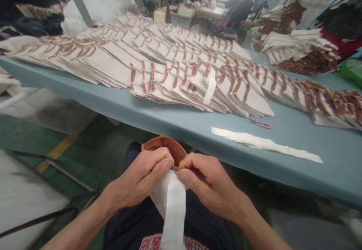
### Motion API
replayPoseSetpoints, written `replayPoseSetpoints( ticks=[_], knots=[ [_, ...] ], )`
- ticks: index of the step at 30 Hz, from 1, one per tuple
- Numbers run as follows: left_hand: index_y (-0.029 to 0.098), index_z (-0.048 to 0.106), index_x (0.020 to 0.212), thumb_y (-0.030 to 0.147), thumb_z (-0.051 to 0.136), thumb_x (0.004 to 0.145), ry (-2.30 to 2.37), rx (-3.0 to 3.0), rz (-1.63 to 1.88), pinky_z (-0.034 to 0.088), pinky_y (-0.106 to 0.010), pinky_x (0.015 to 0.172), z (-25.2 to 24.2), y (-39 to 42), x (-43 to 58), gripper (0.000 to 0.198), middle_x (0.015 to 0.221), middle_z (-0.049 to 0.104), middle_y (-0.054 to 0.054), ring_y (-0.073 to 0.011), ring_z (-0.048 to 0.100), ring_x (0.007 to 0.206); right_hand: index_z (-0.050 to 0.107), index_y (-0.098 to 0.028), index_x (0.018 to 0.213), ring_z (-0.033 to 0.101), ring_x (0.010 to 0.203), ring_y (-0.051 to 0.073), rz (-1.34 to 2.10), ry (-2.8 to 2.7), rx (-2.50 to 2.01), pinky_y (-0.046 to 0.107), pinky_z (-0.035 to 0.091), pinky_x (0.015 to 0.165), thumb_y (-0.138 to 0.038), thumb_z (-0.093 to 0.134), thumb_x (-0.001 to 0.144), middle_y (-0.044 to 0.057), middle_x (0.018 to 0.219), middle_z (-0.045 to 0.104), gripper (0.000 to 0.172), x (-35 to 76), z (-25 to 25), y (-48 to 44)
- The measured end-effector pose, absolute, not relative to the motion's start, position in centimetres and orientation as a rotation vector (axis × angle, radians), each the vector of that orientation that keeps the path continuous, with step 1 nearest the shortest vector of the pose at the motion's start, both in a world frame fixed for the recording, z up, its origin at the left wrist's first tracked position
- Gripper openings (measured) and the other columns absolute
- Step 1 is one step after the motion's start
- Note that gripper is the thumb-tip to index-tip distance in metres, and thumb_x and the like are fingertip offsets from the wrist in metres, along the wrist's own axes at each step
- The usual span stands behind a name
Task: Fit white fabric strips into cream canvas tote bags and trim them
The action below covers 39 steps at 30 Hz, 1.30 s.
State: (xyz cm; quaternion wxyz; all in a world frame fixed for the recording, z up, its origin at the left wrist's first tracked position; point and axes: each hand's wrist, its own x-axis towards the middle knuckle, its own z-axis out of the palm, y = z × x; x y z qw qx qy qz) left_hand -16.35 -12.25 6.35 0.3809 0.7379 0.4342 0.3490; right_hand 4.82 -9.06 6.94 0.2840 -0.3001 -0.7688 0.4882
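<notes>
Just below the table (pixel 169 120) edge, over the lap, both hands are closed in tight pinches. The left hand (pixel 143 176) and right hand (pixel 207 182) meet thumb to thumb on the top end of a white strip (pixel 174 208), right where it meets the brown handle (pixel 166 145) of a cream bag (pixel 157 201). The strip hangs straight down between the wrists; the handle loops up behind the knuckles.

To do this well, I would judge that the strip's end should sit square and flat against the handle's base, with both thumbs pressing evenly so nothing twists or creeps. The loose tail should hang free rather than bunch under the palms.

Counted: two hands, one bag in hand, one brown handle showing, one strip held. On the table lies one loose strip (pixel 210 86) across the fanned bags (pixel 175 80), and a long white run (pixel 266 143) near the front edge — whether it is one piece or two overlapped I cannot tell. One small pink tool (pixel 261 124) lies beside it. The fanned bags are too many to count — roughly three overlapping rows, plus further piles (pixel 299 50) at the back right.
</notes>
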Motion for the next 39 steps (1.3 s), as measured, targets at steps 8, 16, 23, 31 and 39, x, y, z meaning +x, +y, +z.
replayPoseSetpoints(
  ticks=[8,16,23,31,39],
  knots=[
    [0.020,0.042,0.074,0.030,0.033,0.110,1.068,1.912,0.768,0.033,-0.026,0.063,6.7,-12.5,-16.9,0.038,0.070,0.043,0.006,-0.0113,0.042,0.064,0.067,-0.019,0.090,0.058,0.070,0.012,1.360,-2.166,-0.780,0.023,0.043,0.067,-0.025,0.057,0.103,-0.001,0.080,0.068,0.018,5.6,8.1,-8.8],
    [0.020,0.039,0.070,0.030,0.035,0.110,1.151,2.039,0.608,0.027,-0.028,0.060,9.4,-12.0,-16.1,0.042,0.065,0.039,0.006,-0.0119,0.036,0.061,0.062,-0.020,0.080,0.054,0.062,0.013,0.775,-2.437,-0.723,0.026,0.037,0.060,-0.031,0.057,0.106,0.000,0.071,0.066,0.029,5.9,8.4,-7.9],
    [0.020,0.039,0.069,0.038,0.042,0.109,0.971,1.837,0.622,0.028,-0.024,0.054,9.2,-11.1,-15.6,0.044,0.064,0.036,0.007,-0.0094,0.035,0.058,0.060,-0.020,0.077,0.056,0.056,0.012,0.654,-2.439,-0.654,0.025,0.039,0.057,-0.036,0.052,0.110,0.000,0.065,0.066,0.037,6.2,8.3,-7.6],
    [0.019,0.043,0.069,0.035,0.043,0.108,0.925,1.818,0.598,0.028,-0.024,0.053,8.6,-10.5,-15.1,0.042,0.064,0.038,0.007,-0.0091,0.035,0.057,0.062,-0.020,0.080,0.053,0.057,0.011,0.979,-2.325,-0.648,0.024,0.038,0.058,-0.039,0.058,0.106,-0.001,0.068,0.065,0.032,7.1,7.4,-7.5],
    [0.018,0.048,0.072,0.068,0.045,0.102,0.840,1.495,0.676,0.027,-0.025,0.053,5.7,-10.4,-16.1,0.058,0.067,0.039,0.005,-0.0104,0.034,0.059,0.065,-0.018,0.085,0.057,0.070,0.012,1.363,-2.083,-0.701,0.025,0.042,0.069,-0.024,0.048,0.104,0.000,0.078,0.066,0.026,7.0,7.3,-7.7]
  ],
)
